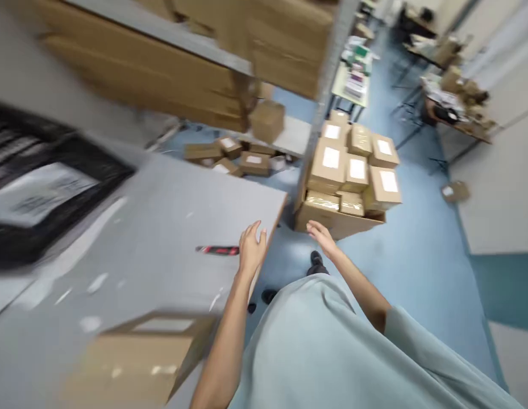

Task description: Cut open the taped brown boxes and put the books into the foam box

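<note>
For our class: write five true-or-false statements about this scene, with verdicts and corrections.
1. The left hand is nearer the red-and-black utility knife than the right hand is. True.
2. The right hand grips the utility knife. False: the knife lies on the tabletop.
3. The open carton beyond the right hand holds labelled boxes. True.
4. The floor is red. False: it is blue.
5. A cardboard box stands on the tabletop. True.

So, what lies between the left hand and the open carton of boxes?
The head view shows the table's edge and a strip of blue floor between the left hand and the carton.
</note>
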A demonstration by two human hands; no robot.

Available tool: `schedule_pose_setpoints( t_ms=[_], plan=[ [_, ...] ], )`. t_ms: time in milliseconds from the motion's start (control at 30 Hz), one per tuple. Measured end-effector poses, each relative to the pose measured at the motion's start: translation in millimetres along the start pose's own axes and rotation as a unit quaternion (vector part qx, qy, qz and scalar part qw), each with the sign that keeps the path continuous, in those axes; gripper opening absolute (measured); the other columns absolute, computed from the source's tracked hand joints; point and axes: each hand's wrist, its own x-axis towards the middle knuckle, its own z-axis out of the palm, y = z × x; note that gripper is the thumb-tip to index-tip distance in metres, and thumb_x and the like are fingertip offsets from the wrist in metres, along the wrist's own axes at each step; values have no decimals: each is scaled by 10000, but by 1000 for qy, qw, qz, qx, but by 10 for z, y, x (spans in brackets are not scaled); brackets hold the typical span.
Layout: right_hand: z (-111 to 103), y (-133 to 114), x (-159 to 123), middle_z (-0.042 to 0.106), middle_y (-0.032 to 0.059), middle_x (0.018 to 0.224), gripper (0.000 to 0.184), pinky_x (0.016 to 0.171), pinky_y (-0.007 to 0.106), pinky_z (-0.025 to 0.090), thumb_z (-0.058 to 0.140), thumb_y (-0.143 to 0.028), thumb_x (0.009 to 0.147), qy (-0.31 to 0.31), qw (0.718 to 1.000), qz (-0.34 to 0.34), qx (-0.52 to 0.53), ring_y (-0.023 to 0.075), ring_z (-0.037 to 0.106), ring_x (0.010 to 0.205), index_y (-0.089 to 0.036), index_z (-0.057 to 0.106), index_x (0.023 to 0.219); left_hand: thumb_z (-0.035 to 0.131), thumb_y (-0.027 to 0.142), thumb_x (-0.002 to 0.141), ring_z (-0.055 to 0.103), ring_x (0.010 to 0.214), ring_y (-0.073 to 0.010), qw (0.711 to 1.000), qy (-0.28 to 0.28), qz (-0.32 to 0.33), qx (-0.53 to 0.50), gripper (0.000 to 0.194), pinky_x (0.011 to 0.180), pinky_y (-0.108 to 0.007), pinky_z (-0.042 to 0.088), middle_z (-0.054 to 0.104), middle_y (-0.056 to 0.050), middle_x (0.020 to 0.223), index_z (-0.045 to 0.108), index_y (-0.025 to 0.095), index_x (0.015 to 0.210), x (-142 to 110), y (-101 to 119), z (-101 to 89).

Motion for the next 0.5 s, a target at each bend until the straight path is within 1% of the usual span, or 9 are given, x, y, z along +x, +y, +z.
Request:
schedule_pose_setpoints(
  t_ms=[33, 67, 133, 200, 267, 333, 400, 467, 500],
  plan=[
    [-420, -133, 115, 783, 156, 1542, 542, 1340, 547, 494, 909, -527, 885, 69, 997, -42, -9, 346, 687, 1522, -250, 808, 1339, 537, 473, 1119, 692, 1506, -371, 999, -36, 31, -20, 525, 1352, -578, 499, 763, -198, 1553, 738, 174, 1501, 115, 247, 337],
    [-835, -250, 212, 764, 178, 1573, 584, 1343, 544, 491, 881, -547, 901, 134, 988, -77, -21, 352, 679, 1533, -228, 792, 1382, 540, 494, 1124, 693, 1510, -366, 995, -70, 54, -39, 526, 1349, -575, 505, 763, -188, 1560, 741, 187, 1501, 215, 495, 662],
    [-1621, -426, 365, 721, 217, 1629, 676, 1349, 537, 488, 814, -590, 936, 244, 960, -132, -48, 356, 664, 1548, -179, 747, 1469, 550, 516, 1131, 688, 1524, -364, 986, -131, 79, -72, 539, 1346, -566, 511, 755, -187, 1580, 740, 188, 1513, 381, 988, 1269],
    [-2313, -536, 496, 670, 239, 1683, 767, 1353, 540, 484, 744, -630, 968, 324, 928, -165, -78, 357, 637, 1574, -145, 683, 1559, 568, 526, 1132, 668, 1556, -369, 974, -186, 83, -99, 562, 1355, -554, 501, 732, -195, 1617, 731, 177, 1541, 521, 1465, 1821],
    [-2903, -610, 646, 611, 253, 1737, 839, 1363, 556, 469, 689, -659, 988, 377, 904, -170, -107, 364, 593, 1618, -130, 616, 1634, 584, 539, 1137, 632, 1602, -369, 961, -235, 67, -130, 590, 1369, -538, 483, 693, -198, 1670, 707, 174, 1584, 647, 1918, 2339],
    [-3389, -676, 832, 557, 269, 1779, 893, 1390, 575, 428, 661, -686, 992, 409, 890, -149, -133, 377, 532, 1671, -119, 571, 1676, 590, 543, 1145, 589, 1646, -361, 946, -271, 32, -172, 628, 1373, -520, 476, 638, -200, 1730, 655, 175, 1649, 762, 2340, 2830],
    [-3762, -741, 1042, 524, 286, 1798, 933, 1416, 597, 380, 657, -712, 982, 421, 886, -122, -150, 394, 481, 1709, -106, 558, 1684, 595, 514, 1150, 550, 1681, -353, 932, -297, -9, -209, 679, 1375, -504, 471, 554, -216, 1800, 566, 159, 1727, 859, 2713, 3271],
    [-4016, -801, 1251, 551, 301, 1770, 957, 1415, 618, 377, 669, -735, 960, 413, 890, -108, -160, 409, 487, 1702, -92, 579, 1663, 597, 469, 1151, 515, 1707, -355, 921, -316, -42, -226, 731, 1393, -513, 443, 470, -238, 1850, 468, 140, 1790, 928, 3018, 3631],
    [-4100, -826, 1342, 593, 307, 1729, 957, 1397, 624, 405, 673, -745, 950, 401, 895, -109, -164, 412, 524, 1674, -84, 603, 1639, 600, 455, 1150, 498, 1718, -359, 917, -322, -53, -228, 743, 1408, -526, 419, 449, -244, 1860, 444, 135, 1802, 951, 3140, 3774]
  ],
)
